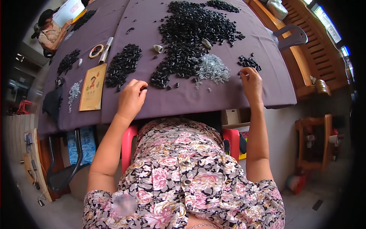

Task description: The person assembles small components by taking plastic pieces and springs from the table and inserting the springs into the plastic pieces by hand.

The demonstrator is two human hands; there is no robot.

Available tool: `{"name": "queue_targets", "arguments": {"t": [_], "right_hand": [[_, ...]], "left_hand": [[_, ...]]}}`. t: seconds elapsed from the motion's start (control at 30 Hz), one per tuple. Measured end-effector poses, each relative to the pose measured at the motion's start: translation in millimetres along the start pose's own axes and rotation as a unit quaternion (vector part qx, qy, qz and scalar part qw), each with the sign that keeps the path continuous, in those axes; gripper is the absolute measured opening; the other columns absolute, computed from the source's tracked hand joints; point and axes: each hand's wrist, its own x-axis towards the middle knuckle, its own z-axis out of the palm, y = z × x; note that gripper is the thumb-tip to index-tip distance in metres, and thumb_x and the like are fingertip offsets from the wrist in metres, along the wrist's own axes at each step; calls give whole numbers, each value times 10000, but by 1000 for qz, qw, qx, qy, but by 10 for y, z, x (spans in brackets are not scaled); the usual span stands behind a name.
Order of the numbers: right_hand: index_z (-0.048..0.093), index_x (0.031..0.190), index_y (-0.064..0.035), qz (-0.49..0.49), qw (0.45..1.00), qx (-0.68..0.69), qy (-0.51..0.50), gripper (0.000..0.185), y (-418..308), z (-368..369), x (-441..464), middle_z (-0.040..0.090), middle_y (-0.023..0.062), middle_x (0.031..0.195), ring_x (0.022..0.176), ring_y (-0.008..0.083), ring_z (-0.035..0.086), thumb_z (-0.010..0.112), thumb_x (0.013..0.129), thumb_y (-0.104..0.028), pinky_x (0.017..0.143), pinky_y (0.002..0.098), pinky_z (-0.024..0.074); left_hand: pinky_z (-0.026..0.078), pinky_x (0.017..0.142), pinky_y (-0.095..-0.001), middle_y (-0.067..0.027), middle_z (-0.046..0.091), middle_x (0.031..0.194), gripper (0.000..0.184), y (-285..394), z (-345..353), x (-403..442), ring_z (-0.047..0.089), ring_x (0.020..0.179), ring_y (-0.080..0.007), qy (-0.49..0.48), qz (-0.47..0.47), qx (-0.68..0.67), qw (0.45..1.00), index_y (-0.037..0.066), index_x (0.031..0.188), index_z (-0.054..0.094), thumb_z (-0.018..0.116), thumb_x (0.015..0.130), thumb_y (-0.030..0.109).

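Observation:
My left hand [131, 98] is closed near the table's front edge, with a small black plastic piece [144, 88] pinched between thumb and fingers. My right hand [252, 86] hovers at the right, its fingertips pressed together just in front of a small heap of black pieces [249, 63]. Whatever those fingertips hold is too small to make out. Between the hands lie a mound of clear plastic bits [214, 68] and a large spread of black plastic pieces [194, 28]. Beyond my left hand sits another black pile [124, 65].
A purple cloth covers the table [145, 34]. To the left are a yellow booklet [92, 89], a tape roll [96, 51] and a silvery roll [106, 50]. Another person [51, 36] sits at the far left. A wooden bench [316, 49] stands along the right.

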Motion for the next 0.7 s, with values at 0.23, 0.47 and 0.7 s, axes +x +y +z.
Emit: {"name": "queue_targets", "arguments": {"t": [0.23,0.47,0.7], "right_hand": [[705,958,-61,-49,997,-50,-22,97,216,100,106,653,123,961,883,359,659,642,896,-102,767,427,519],[703,1032,-42,-38,999,-3,-27,147,-240,-34,-8,653,118,964,759,278,661,643,899,-63,733,380,526],[680,953,-36,-56,988,110,-92,99,-786,134,-417,642,110,896,722,275,645,708,858,-41,684,354,519]], "left_hand": [[527,769,-425,-125,645,963,197,-33,35,-25,655,883,-327,10,-2,-11,1000,56,1042,677,681,846,41],[539,739,-332,-101,648,957,215,-97,38,-35,665,799,-226,14,-11,-8,1000,35,1069,680,698,855,42],[538,736,-337,-119,642,951,178,-104,42,-22,664,802,-242,11,3,-24,1000,26,1035,672,684,857,29]]}}
